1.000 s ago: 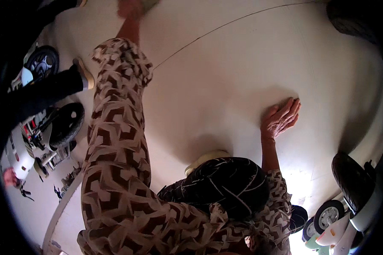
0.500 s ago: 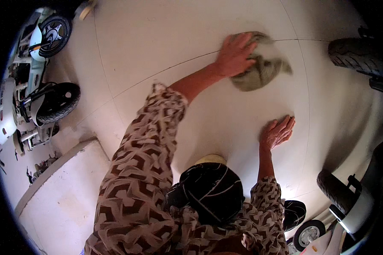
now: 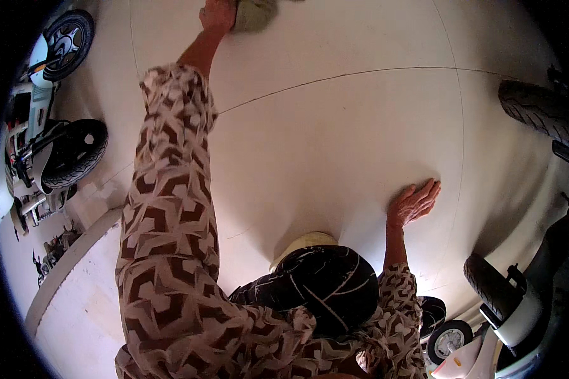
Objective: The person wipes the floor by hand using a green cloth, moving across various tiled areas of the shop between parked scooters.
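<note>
At the top edge of the view, my left hand (image 3: 219,15) bears on a grey-green cloth (image 3: 254,15) that lies against the pale tiled floor (image 3: 310,132). The cloth is bunched at its right side, and part of it is cut off by the frame's edge. My left arm is stretched far forward in a patterned sleeve. Lower and to the right, my right hand (image 3: 414,203) rests on the floor with its fingers stretched out and nothing in it. My dark-clad knee (image 3: 325,287) is below, between the arms.
Scooters stand on both sides: a tyre (image 3: 76,155) is at the left, another tyre (image 3: 537,114) at the upper right, and a front wheel (image 3: 493,287) at the lower right. A raised white ledge (image 3: 85,303) runs along the lower left. Something pale yellow (image 3: 306,241) shows beyond my knee.
My left hand has swept the cloth forward and to the left, from upper centre to the top edge. My right hand has stayed nearly in place on the floor.
</note>
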Motion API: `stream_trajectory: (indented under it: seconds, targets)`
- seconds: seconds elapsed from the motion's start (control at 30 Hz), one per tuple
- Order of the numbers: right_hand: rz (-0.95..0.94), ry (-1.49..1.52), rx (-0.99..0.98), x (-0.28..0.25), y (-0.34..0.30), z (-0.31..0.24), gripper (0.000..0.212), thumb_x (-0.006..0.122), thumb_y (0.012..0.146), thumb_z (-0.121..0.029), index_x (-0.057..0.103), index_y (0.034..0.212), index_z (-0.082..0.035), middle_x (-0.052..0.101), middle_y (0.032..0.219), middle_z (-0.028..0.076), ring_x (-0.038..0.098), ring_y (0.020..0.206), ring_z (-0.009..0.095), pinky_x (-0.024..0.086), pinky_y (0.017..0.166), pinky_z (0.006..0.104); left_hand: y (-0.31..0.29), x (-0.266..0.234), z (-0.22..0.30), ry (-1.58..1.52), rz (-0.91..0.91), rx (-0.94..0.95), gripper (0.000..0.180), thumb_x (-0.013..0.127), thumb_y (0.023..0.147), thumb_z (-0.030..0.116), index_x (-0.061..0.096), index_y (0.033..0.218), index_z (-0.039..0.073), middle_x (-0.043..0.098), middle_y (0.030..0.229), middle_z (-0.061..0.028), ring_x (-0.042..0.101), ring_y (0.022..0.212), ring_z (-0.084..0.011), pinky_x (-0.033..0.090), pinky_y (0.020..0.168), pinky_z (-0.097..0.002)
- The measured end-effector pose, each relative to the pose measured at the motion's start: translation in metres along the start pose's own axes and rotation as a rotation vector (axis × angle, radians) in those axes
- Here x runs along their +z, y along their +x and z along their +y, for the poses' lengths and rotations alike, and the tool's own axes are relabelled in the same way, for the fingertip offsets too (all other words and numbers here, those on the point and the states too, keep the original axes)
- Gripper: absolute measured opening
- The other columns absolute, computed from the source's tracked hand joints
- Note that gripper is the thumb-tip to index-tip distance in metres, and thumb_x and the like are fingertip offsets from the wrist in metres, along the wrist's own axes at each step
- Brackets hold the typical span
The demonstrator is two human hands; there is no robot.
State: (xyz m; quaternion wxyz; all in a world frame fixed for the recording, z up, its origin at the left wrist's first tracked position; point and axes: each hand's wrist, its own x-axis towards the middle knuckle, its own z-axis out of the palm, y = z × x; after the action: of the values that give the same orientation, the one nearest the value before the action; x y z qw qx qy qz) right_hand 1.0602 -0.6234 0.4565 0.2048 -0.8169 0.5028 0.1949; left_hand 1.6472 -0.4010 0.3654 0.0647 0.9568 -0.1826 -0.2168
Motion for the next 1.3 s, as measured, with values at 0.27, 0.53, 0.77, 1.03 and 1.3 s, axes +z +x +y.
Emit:
stream_trajectory:
  seconds: [0.27, 0.53, 0.77, 1.03, 1.3]
  targets:
    - [0.034, -0.105, 0.005, -0.006, 0.008, 0.007, 0.053, 0.028, 0.1, -0.041, 0.034, 0.139, -0.006, 0.031, 0.147, 0.015, 0.031, 0.136, 0.031, 0.026, 0.107, 0.051, -0.111, 0.036, 0.078, 0.406, 0.079, 0.418, 0.04, 0.052, 0.089, 0.018, 0.053, 0.127, 0.005, 0.049, 0.129, -0.0149, 0.052, 0.11, -0.0329, 0.043, 0.09, -0.0447]
    - [-0.029, -0.045, 0.04, -0.002, 0.02, -0.013, 0.057, 0.027, 0.1, -0.044, 0.032, 0.141, -0.006, 0.031, 0.147, 0.016, 0.03, 0.136, 0.032, 0.024, 0.108, 0.0492, 0.027, 0.021, 0.088, 0.388, -0.186, -0.102, 0.033, 0.045, 0.095, 0.022, 0.058, 0.12, 0.004, 0.056, 0.124, -0.0171, 0.053, 0.109, -0.036, 0.039, 0.093, -0.0443]
    - [-0.009, -0.016, 0.023, -0.021, 0.026, -0.015, 0.057, 0.029, 0.099, -0.044, 0.033, 0.141, -0.006, 0.031, 0.147, 0.016, 0.03, 0.136, 0.032, 0.024, 0.108, 0.0492, 0.013, 0.019, 0.095, 0.279, -0.207, 0.292, 0.037, 0.041, 0.096, 0.023, 0.051, 0.13, 0.012, 0.049, 0.134, -0.0157, 0.046, 0.119, -0.0352, 0.035, 0.1, -0.0497]
    - [-0.019, -0.052, 0.065, -0.016, 0.009, -0.001, 0.051, 0.026, 0.101, -0.037, 0.031, 0.141, -0.006, 0.028, 0.148, 0.015, 0.026, 0.138, 0.03, 0.021, 0.11, 0.0501, 0.011, 0.052, 0.124, 0.311, -0.175, 0.131, 0.041, 0.04, 0.097, 0.025, 0.046, 0.136, 0.017, 0.046, 0.137, -0.0142, 0.042, 0.124, -0.0345, 0.029, 0.105, -0.0486]
    - [0.008, -0.064, 0.036, -0.011, -0.023, 0.039, 0.052, 0.036, 0.097, -0.035, 0.033, 0.141, -0.007, 0.028, 0.149, 0.013, 0.026, 0.138, 0.028, 0.02, 0.11, 0.0475, -0.234, 0.052, 0.181, 0.249, -0.173, 0.409, 0.044, 0.054, 0.089, 0.019, 0.05, 0.132, 0.012, 0.038, 0.143, -0.0159, 0.038, 0.13, -0.0317, 0.026, 0.104, -0.0519]
